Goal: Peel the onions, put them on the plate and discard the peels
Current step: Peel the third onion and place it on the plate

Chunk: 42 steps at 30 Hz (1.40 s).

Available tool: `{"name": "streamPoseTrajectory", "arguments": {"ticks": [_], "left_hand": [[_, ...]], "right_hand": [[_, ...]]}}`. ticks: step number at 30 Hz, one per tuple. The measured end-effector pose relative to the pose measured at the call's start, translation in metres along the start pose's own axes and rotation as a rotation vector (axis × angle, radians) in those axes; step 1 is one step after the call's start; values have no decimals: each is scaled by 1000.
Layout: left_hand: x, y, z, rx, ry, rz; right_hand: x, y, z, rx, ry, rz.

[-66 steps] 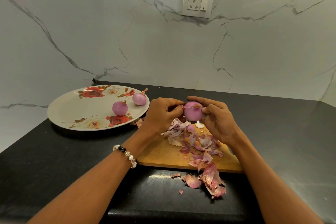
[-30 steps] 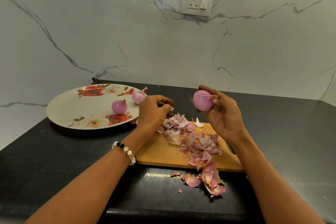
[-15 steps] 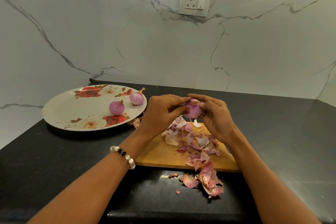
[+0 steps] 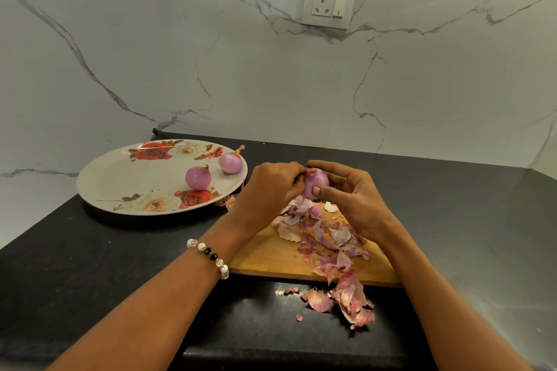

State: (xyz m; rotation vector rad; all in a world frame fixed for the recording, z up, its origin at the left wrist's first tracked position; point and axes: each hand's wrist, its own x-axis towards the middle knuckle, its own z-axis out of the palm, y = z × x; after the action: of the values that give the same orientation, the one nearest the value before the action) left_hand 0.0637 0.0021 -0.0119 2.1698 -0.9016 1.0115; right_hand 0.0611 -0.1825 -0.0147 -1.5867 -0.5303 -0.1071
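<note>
A pink onion (image 4: pixel 316 184) is held above the far end of the wooden cutting board (image 4: pixel 271 253). My right hand (image 4: pixel 352 199) grips it from the right, thumb on its front. My left hand (image 4: pixel 271 187) pinches at the onion's top left side with curled fingers. Two peeled onions, one (image 4: pixel 198 178) and another (image 4: pixel 230 163), lie on the right part of the floral plate (image 4: pixel 120 184). Loose onion peels (image 4: pixel 325 238) cover the board, and more peels (image 4: pixel 349 301) lie on the counter in front of it.
The black counter (image 4: pixel 90 265) runs to a white marbled wall with a socket (image 4: pixel 328 6). The plate sits at the left, its rim close to my left hand. A few peel scraps (image 4: pixel 227 200) lie between plate and board.
One second ago my right hand held the onion alone, raised to the right, with my left hand apart. Both hands have come together on the onion again and stay there.
</note>
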Motion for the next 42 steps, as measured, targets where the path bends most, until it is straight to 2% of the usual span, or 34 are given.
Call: {"name": "streamPoseTrajectory", "arguments": {"ticks": [4, 10, 19, 25, 30, 33, 38, 42], "left_hand": [[-1, 4, 4, 77, 53, -7], [1, 10, 9, -47, 238, -189], [4, 18, 12, -173, 280, -440], [5, 13, 13, -438, 229, -645], [9, 7, 10, -708, 285, -866], [9, 4, 6, -686, 279, -807], [8, 2, 6, -533, 169, -657], [8, 5, 4, -411, 98, -368]], "right_hand": [[-1, -1, 2, -5, 5, -32], [-2, -3, 4, -37, 38, -72], [-2, -1, 5, -72, 65, -118], [0, 2, 2, -76, 86, -115], [2, -1, 0, 68, 80, -101], [2, -2, 0, 106, 82, -80], [3, -1, 0, 93, 86, -71], [3, -1, -3, 111, 53, -71]]}}
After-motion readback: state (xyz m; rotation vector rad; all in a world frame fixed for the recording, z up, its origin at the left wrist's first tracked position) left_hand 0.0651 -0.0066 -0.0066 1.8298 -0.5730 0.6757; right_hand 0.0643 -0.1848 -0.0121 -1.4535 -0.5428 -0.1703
